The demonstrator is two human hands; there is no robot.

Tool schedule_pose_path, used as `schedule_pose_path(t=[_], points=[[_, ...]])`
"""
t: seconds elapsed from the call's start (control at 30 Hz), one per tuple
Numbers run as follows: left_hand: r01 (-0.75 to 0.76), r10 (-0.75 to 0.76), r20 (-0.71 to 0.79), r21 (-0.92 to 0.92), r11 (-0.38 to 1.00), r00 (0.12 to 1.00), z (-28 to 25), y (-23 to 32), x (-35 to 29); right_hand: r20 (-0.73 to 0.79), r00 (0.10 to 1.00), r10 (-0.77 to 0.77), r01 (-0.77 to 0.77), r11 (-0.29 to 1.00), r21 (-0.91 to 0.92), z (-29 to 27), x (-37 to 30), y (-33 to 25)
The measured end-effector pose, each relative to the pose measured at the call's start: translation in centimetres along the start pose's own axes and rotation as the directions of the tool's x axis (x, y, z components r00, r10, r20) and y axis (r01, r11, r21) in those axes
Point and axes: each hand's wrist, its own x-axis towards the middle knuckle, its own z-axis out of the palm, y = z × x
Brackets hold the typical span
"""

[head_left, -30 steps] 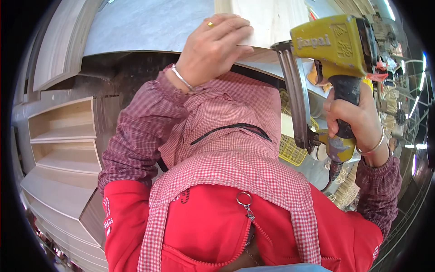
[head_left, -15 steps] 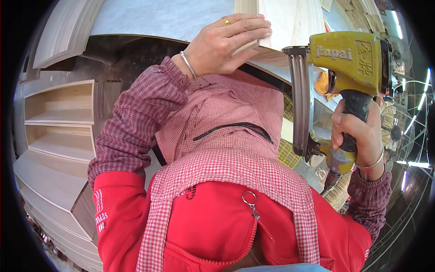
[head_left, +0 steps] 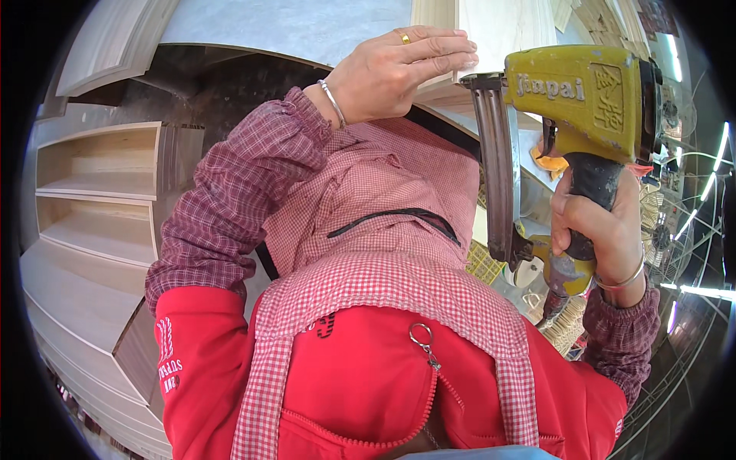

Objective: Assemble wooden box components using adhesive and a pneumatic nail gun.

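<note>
My right hand point(head_left: 606, 218) is wrapped round the black grip of a yellow nail gun point(head_left: 575, 96), which I hold up at the right. The gun's long metal magazine hangs down on its left side, and its nose is at the near corner of a pale wooden piece point(head_left: 506, 31). Against that same corner lies my left hand point(head_left: 387, 73), its fingers stretched out flat, just left of the nose. Whether the nose touches the wood I cannot tell. Part of the piece is hidden behind the fingers and the gun.
A pale bluish worktop point(head_left: 291, 31) spans the top, with stacked wooden parts point(head_left: 115, 46) at its left. Open wooden boxes point(head_left: 100, 165) are piled at the left. A yellow basket point(head_left: 481, 264) and a standing fan point(head_left: 675, 249) are at the right.
The nail gun has moved left and slightly up, bringing its nose close to my left fingertips. My left hand has shifted a little to the right along with the wooden corner.
</note>
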Motion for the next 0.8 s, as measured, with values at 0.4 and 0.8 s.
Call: schedule_pose_path(t=[0.4,0.8], points=[[-0.005,0.005,-0.029,-0.015,1.000,1.000,-1.0,-0.5,-1.3,0.003,0.999,0.054,-0.052,0.985,-0.167,1.1,0.1,-1.5],[0.289,-0.286,0.048,-0.225,0.931,0.957,-1.7,1.0,-1.7,-0.154,0.983,-0.100,0.096,0.995,-0.031,-2.7,-0.6,2.9]])
